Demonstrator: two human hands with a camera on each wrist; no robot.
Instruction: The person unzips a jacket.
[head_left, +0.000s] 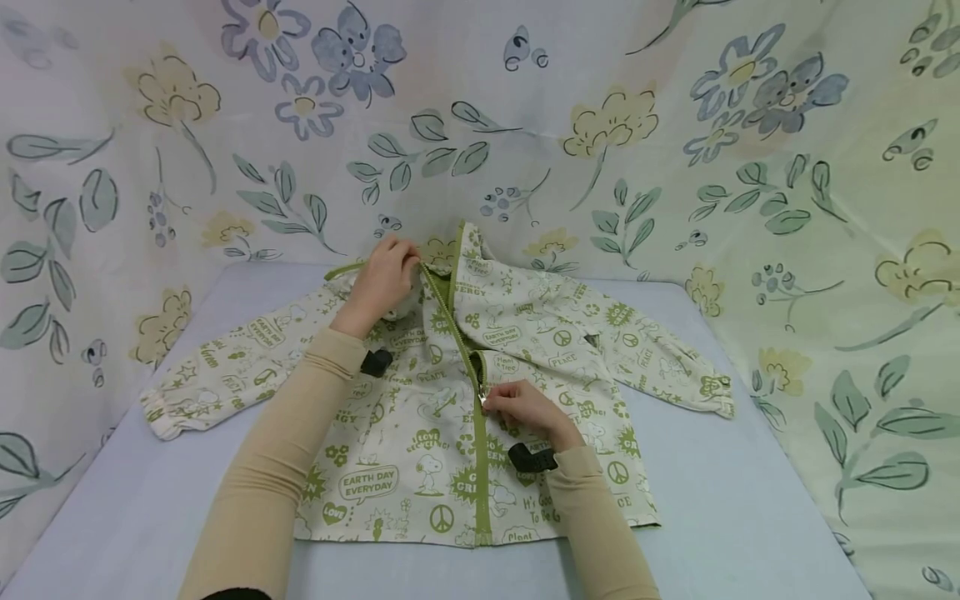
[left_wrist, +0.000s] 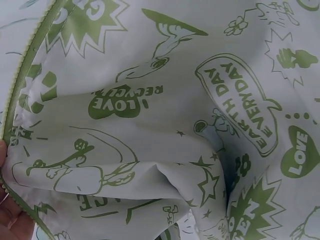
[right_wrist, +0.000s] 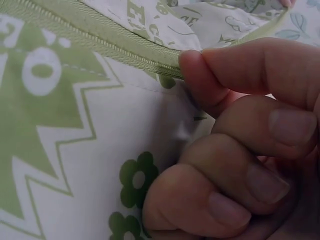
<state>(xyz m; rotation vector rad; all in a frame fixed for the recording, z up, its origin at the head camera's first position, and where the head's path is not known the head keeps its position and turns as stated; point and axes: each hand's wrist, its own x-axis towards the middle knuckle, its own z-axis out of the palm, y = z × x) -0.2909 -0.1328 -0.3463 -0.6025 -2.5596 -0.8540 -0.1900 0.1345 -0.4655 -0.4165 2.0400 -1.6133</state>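
Observation:
A white jacket [head_left: 427,417] with green cartoon print lies front up, sleeves spread to both sides. Its green zipper [head_left: 482,483] is joined from the hem to about mid-chest; above that the two front edges part. Near the collar, my left hand [head_left: 387,279] pinches the top of the left toothed edge [head_left: 447,317]; its fingers [left_wrist: 12,220] show at the side of the left wrist view. At the metal zipper slider [head_left: 482,393], my right hand [head_left: 527,410] pinches the zipper pull between thumb and index finger. In the right wrist view those fingertips cover the pull, other fingers curled.
The jacket lies on a pale blue-white table [head_left: 720,500]. Behind and beside it hangs a flower-printed cloth [head_left: 480,75]. Small black wrist cameras sit at both cuffs. The jacket's right front collar corner [head_left: 471,237] stands up against the backdrop.

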